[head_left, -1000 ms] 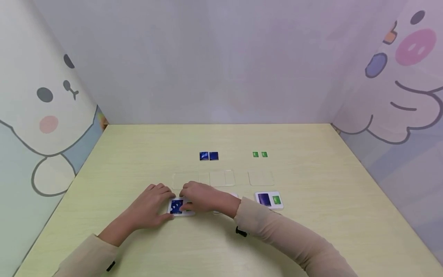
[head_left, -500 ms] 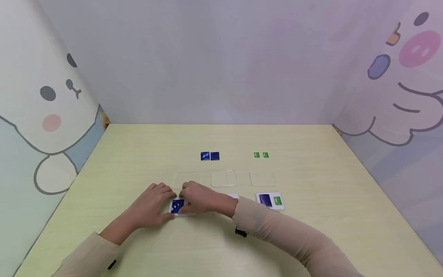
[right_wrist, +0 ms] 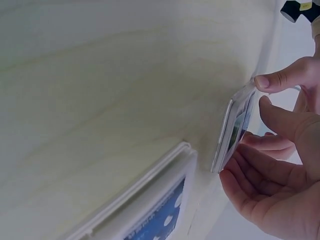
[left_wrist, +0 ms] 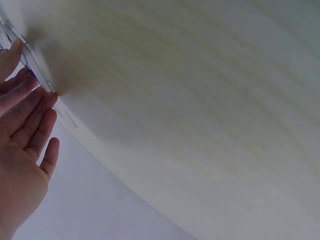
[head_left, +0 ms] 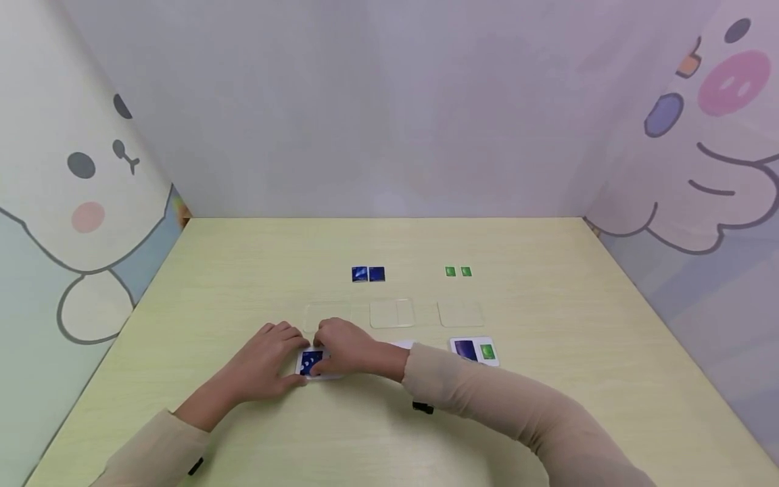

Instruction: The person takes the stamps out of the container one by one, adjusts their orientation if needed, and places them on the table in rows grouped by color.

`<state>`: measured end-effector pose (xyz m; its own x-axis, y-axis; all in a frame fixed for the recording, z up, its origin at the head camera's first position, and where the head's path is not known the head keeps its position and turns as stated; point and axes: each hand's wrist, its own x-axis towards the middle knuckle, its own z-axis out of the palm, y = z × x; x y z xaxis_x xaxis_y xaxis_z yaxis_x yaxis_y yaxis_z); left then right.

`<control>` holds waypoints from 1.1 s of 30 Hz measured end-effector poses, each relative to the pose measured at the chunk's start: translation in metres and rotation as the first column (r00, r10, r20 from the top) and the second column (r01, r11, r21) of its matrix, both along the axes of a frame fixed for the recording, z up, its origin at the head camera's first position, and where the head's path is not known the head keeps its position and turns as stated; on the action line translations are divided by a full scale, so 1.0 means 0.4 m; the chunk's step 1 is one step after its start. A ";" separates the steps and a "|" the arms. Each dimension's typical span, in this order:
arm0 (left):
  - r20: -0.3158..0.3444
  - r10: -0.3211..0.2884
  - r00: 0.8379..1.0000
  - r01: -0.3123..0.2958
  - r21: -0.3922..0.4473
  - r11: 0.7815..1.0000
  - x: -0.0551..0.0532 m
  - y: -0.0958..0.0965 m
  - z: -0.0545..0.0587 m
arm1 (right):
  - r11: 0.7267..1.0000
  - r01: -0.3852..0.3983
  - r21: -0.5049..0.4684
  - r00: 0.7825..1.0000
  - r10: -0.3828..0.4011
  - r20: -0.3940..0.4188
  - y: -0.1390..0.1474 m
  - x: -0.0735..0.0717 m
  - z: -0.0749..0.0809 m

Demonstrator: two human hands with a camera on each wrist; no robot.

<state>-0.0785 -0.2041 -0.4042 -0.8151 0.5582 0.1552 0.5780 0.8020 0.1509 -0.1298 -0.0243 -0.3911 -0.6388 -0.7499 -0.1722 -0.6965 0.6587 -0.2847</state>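
A flat white plastic frame with a blue moon-phase picture lies on the table. At its left end, my left hand grips the far and near edges between fingertips and thumb. Over the right part is my right hand, fingertips at the far edge and thumb over the blue picture. The right wrist view shows the frame edge-on, layered, with the fingertips of my right hand at its edge. My right hand covers the frame's right half in the head view.
A similar frame is mostly hidden under my right forearm. Another frame holds purple and green pictures. Behind stand three clear plates in a row, then two blue pictures and two small green ones.
My right hand has shifted slightly left, its thumb sliding further over the blue picture; the green picture beside it is now covered. My left hand keeps its grip.
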 end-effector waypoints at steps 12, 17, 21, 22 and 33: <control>-0.005 -0.002 1.000 0.002 -0.002 1.000 0.000 -0.004 0.000 | 0.996 0.085 0.010 0.995 -0.085 -0.049 -0.018 0.019 -0.001; -0.003 -0.003 1.000 0.003 -0.001 1.000 -0.001 -0.004 -0.003 | 0.995 0.101 -0.008 0.994 -0.101 -0.049 -0.019 0.021 -0.006; 0.003 0.001 1.000 -0.001 -0.005 1.000 -0.002 -0.004 -0.007 | 0.995 0.090 -0.037 0.994 -0.092 -0.062 -0.013 0.019 -0.010; 0.006 0.003 1.000 -0.003 -0.007 1.000 -0.003 -0.004 -0.007 | 0.995 0.084 -0.046 0.994 -0.087 -0.068 -0.012 0.018 -0.012; 0.049 0.021 0.999 -0.020 -0.020 1.000 -0.001 -0.004 -0.001 | 0.995 0.050 -0.091 0.996 -0.056 -0.070 -0.003 0.009 -0.016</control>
